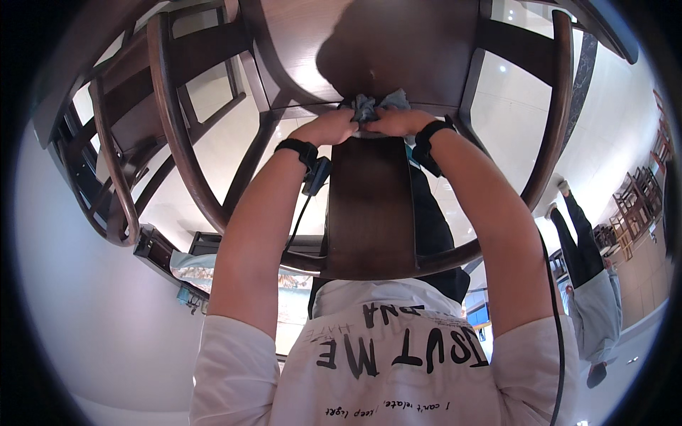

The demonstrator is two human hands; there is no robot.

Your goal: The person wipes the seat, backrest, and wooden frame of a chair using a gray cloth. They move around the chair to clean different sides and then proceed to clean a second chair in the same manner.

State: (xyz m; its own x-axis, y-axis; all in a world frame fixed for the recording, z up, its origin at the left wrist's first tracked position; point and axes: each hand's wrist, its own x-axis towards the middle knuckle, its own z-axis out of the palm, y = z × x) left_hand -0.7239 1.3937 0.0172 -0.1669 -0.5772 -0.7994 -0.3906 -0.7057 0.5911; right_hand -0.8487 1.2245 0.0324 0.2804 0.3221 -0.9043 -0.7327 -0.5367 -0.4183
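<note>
A dark wooden armchair [367,202] has its broad back slat directly before me, with the seat [373,58] beyond it. My left hand [333,127] and my right hand [399,121] meet at the rear edge of the seat, where it nears the foot of the slat. Both grip a crumpled grey-blue cloth [367,108], which bunches up between and above the fingers. Each wrist wears a black strap; a small black device hangs by the left one.
More dark wooden chairs [128,112] crowd the left side. Curved armrests [557,106] flank my arms. A person [591,298] in a light top stands at the right, with stacked chairs [634,202] farther off. A black cable [554,319] runs along my right arm.
</note>
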